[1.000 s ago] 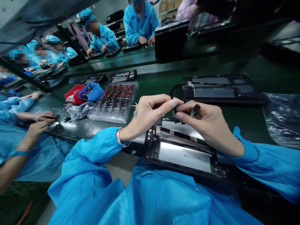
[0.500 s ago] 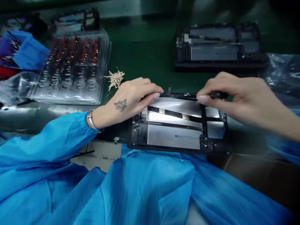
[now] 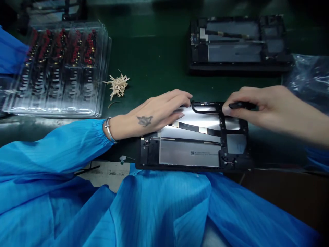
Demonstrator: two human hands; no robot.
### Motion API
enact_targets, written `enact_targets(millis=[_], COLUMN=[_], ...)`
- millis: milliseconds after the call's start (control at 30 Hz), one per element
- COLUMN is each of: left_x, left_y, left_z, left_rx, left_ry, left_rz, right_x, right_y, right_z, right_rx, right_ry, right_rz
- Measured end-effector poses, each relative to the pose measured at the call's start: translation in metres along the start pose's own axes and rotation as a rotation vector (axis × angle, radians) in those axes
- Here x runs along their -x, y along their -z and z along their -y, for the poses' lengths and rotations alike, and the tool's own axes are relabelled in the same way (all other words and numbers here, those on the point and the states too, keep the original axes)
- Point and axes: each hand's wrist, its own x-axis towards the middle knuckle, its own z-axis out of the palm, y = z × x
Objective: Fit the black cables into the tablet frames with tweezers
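An opened tablet [image 3: 190, 152] lies in front of me, silver metal panels and dark cables showing inside its black frame. My left hand [image 3: 161, 109] rests across its upper left part. Its fingers reach the top edge, the thumb apart from them over the silver panel. Next to those fingertips a thin black strip [image 3: 205, 110] bends along the top of the panel. My right hand [image 3: 259, 106] is over the upper right part, pinching a small black tool [image 3: 241, 105] between thumb and fingers. The tool's tip is hidden by the hand, so its kind cannot be made out.
Behind the tablet, another opened tablet [image 3: 233, 51] lies on a dark stack. Clear plastic trays [image 3: 89, 99] with red and black parts stand at left, beside a blue bin [image 3: 11, 51]. A heap of pale strips [image 3: 118, 85] and a clear plastic bag [image 3: 311, 79] lie on the green table.
My left hand has shifted right along the tablet's top edge. My right hand has moved slightly right, still pinching the tool. The black strip now curves over the panel; the view has shifted a little.
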Motion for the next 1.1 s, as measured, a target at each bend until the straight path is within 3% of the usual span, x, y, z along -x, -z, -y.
enact_targets(millis=[667,833,1000,1100], left_x=[-0.006,-0.009,-0.014,-0.016], left_y=[0.006,0.008,0.008,0.012], left_z=[-0.007,-0.006,-0.005,-0.006], left_rx=[-0.299,-0.559,-0.771,-0.784], left_ry=[-0.102,-0.211,-0.374,-0.442], left_rz=[0.135,0.165,0.108,0.06], right_x=[-0.004,-0.003,-0.002,-0.002], right_y=[-0.004,-0.005,-0.001,0.0], right_z=[-0.003,-0.004,-0.003,0.001], right_rx=[0.051,0.042,-0.007,-0.042], right_ry=[0.063,0.043,0.013,-0.007], right_rz=[-0.015,-0.015,-0.005,-0.022])
